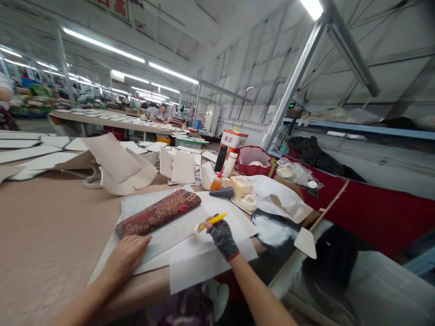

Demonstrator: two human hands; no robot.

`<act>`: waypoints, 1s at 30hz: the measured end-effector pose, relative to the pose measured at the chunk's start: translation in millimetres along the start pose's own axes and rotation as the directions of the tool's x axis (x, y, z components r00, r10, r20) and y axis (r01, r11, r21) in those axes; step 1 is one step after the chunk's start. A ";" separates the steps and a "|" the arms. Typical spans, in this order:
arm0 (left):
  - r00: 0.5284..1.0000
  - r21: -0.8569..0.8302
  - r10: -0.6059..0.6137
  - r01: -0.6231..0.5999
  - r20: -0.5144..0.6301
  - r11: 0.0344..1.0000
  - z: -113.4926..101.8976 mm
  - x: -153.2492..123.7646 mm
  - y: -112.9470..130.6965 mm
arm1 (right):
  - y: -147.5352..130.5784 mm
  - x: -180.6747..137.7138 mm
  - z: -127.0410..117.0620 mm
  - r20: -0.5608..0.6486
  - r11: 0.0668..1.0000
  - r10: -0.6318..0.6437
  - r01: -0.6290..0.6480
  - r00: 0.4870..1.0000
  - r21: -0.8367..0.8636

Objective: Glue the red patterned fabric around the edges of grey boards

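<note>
My left hand (126, 256) lies flat, fingers stretched out, on a white sheet (163, 235) just below the near end of a long dark-red patterned fabric piece (158, 212). My right hand (220, 236), in a dark speckled glove with a red cuff, is closed around a yellow-handled brush (211, 221). The brush tip rests on the white paper to the right of the fabric piece. More white paper sheets (207, 260) overlap under both hands at the table's near edge.
Behind the sheets stand an orange squeeze bottle (216, 182), a black bottle (220, 157), a white bottle (230, 163), a red bowl (253, 161) and a red-white tin (234, 139). Cut beige pieces (122, 167) lie at the back left. A person sits at a far table.
</note>
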State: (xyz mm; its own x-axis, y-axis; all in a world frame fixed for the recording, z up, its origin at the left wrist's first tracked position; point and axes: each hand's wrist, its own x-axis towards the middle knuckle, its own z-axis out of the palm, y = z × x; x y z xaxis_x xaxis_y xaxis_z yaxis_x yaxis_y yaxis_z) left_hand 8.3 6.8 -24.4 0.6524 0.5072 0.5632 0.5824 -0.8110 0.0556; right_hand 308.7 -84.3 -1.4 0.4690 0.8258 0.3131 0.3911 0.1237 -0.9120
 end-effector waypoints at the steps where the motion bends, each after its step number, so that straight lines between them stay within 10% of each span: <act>1: 1.000 -0.028 -0.029 0.030 0.010 0.999 2.2 -4.2 -0.4 | 0.2 -0.3 15.7 0.049 0.999 -0.004 0.002 0.999 0.049; 9: 0.953 -0.126 -0.261 0.281 0.151 0.952 -2.2 -9.0 6.9 | 19.9 41.8 -39.9 -0.243 0.961 -0.003 -0.064 0.970 -0.268; 14: 0.932 -0.143 -0.308 0.336 0.189 0.931 -3.5 -9.8 8.4 | 19.4 37.8 -26.3 -0.049 0.978 -0.024 0.014 0.999 -0.208; 20: 0.927 -0.139 -0.324 0.352 0.190 0.926 -6.0 -8.9 9.4 | 7.5 51.4 -45.1 -0.254 0.951 0.006 -0.084 0.967 -0.298; 26: 0.909 -0.133 -0.362 0.393 0.205 0.910 -4.3 -9.6 8.2 | -20.0 -8.0 48.8 0.232 0.989 -0.032 -0.003 0.972 0.149; 30: 0.905 -0.143 -0.354 0.392 0.234 0.909 -5.4 -10.9 10.3 | -16.2 2.7 36.8 0.197 0.998 0.055 -0.053 0.979 -0.020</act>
State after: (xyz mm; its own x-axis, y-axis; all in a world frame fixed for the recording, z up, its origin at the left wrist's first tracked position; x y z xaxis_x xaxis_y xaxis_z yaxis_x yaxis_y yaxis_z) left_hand 4.5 -8.6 -25.5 0.4979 0.8146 0.2974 0.7160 -0.5797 0.3891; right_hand 274.5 -63.8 4.5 0.3251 0.9234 0.2038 0.3817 0.0690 -0.9217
